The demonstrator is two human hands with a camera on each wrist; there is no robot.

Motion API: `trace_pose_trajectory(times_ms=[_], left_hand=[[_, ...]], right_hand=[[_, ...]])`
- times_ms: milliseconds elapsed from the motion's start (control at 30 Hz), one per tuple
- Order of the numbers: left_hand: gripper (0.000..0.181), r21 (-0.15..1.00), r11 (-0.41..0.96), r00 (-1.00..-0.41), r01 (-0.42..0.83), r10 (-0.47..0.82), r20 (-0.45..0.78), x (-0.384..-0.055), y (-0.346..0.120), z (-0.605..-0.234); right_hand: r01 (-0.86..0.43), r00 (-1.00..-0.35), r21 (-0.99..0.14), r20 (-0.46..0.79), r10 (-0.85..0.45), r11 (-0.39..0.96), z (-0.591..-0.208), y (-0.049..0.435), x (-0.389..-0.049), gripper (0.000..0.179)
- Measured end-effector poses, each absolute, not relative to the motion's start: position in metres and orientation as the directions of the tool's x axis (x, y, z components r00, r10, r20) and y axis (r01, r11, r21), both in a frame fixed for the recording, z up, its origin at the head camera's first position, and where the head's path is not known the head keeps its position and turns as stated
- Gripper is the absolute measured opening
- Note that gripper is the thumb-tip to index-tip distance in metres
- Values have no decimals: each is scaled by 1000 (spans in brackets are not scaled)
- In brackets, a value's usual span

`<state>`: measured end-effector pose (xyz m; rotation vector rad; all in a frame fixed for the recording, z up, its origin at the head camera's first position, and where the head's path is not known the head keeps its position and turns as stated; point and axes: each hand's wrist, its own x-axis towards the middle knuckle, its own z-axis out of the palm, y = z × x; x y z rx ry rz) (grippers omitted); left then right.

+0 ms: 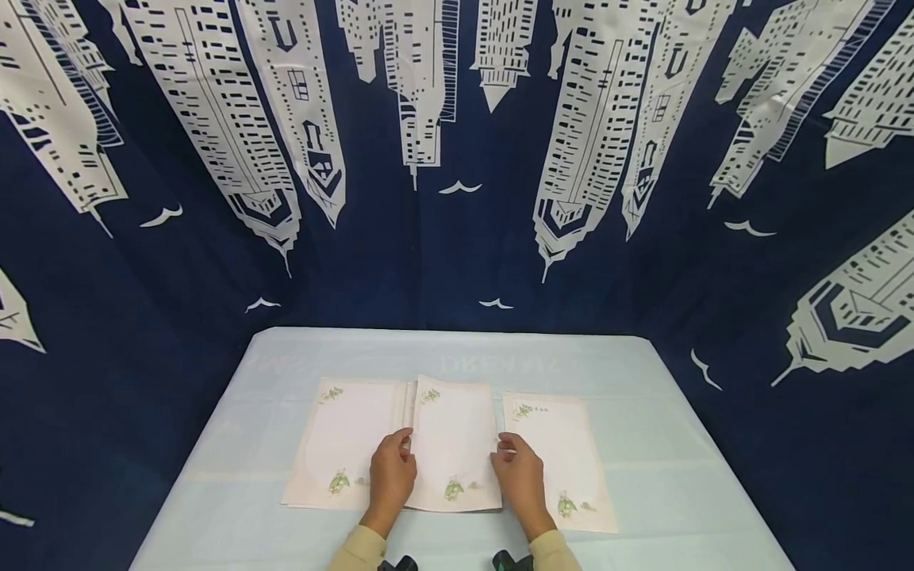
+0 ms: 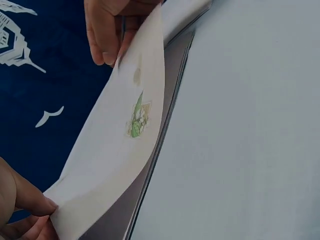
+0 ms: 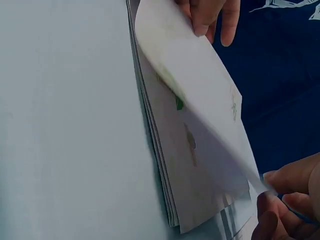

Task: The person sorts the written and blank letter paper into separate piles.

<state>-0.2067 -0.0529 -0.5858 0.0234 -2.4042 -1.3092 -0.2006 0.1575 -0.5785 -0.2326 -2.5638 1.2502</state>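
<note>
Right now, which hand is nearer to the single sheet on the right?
Right. The right hand lies beside the right sheet, overlapping its edge; the left hand is beyond the middle stack.

Both hands are bare — no gloves, rings or watch show in any view; the left hand (image 1: 392, 473) and the right hand (image 1: 521, 477) each emerge from a long sleeve of pale beige, khaki-toned cloth, plain and unmarked, ending at the wrist; below each cuff, at the near edge of the tabletop (image 1: 664, 444), sits a small black device (image 1: 511, 562) — dark, rounded, its details too cropped to tell.
</note>
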Motion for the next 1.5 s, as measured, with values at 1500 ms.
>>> trace_pose_trajectory(times_ms=[1500], left_hand=[[22,696,702,-927,-152,-346,146,-210,-229,-579]], right_hand=[[-60,-994,-828,-3,-111,558,-578,6,-245,26]])
